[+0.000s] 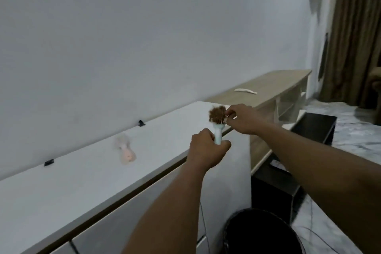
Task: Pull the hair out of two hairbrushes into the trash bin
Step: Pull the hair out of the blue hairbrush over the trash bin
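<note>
My left hand (207, 148) grips the pale blue handle of a small hairbrush (218, 134) and holds it upright above the right end of the white cabinet top (86, 171). A clump of brown hair (217, 114) fills the brush head. My right hand (242, 117) pinches at the right edge of that clump with its fingertips. A second, pink hairbrush (125, 149) lies flat on the cabinet top to the left, blurred. The black trash bin (261, 233) stands on the floor below my arms, beside the cabinet's right end.
Two small black clips (141, 123) (49, 162) sit along the wall edge of the cabinet. A low wooden shelf (268, 86) with a white object (245, 90) on it stands behind. A black box (315, 128) and brown curtain (354, 33) are at the right.
</note>
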`<state>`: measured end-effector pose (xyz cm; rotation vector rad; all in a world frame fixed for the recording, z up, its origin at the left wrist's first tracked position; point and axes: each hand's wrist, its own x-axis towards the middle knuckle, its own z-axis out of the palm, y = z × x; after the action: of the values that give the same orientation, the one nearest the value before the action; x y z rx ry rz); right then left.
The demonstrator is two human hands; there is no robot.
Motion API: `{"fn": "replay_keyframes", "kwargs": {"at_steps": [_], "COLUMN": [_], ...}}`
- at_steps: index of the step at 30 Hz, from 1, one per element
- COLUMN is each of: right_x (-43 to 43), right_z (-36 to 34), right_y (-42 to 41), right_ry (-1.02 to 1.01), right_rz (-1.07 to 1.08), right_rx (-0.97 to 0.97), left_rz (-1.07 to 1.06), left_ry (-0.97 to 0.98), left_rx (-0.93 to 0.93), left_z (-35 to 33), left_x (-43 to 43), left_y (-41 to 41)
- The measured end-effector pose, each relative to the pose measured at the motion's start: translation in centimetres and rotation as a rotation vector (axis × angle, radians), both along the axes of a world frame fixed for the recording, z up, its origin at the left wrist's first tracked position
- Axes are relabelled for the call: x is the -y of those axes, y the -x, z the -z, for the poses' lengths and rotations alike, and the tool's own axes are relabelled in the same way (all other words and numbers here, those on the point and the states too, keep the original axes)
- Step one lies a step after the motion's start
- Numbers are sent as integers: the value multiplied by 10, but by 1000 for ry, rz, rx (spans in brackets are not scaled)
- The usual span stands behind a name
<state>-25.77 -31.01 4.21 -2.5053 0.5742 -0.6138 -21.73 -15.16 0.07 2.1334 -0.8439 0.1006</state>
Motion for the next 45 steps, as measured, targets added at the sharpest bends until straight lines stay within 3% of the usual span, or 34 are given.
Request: {"fn": "replay_keyframes", "kwargs": {"at_steps": [5,11,19,27,35,41,45], "right_x": [40,73,77,82,80,83,81], "right_z": [77,221,377,484,536,550,549], "right_y": [53,84,84,66,54,40,35], "right_ry": [-245,-521,-941,-931,-888,-932,-985], "right_rz": [160,295,405,418,348,364,521], "right_rx": [55,4,-43,-268,-425,-422,-277], "left_rz": [139,216,273,313,182,94,95], "left_ry": [-71,-238,-482,-609,-606,-633,-684], "left_rx": [-104,-265,-387,-551,-667,-714,-635], "left_z": [79,199,316,399,450,457,455], "left_x": [49,69,74,75,71,78,75], "left_y": [40,68,50,18,0,-2,-1]}}
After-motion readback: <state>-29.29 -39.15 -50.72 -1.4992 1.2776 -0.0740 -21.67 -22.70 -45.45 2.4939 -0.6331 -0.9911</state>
